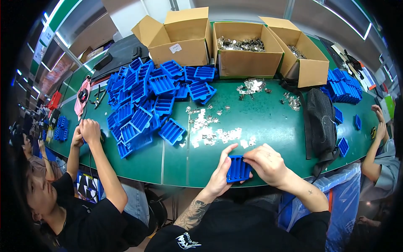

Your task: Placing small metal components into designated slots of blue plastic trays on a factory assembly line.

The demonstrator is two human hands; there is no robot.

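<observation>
Above the near edge of the green counter, cradling one blue tray in the left hand — thumb along the left wall, fingers behind, open side facing up toward the head. Holding the right hand at the tray's far right corner, fingers curled in close; too small to tell a pinch from a light touch, or any part between the tips. Judging by that contact, probably at a fitting step, seating something small at the end of a slot. Calls next for a steady left hold and a fine, square push from the right. Just beyond, scattered: loose metal pieces. Farther left, heaped up — more slotted trays. To the right, a black bag. Along the far side, open cardboard boxes.
</observation>
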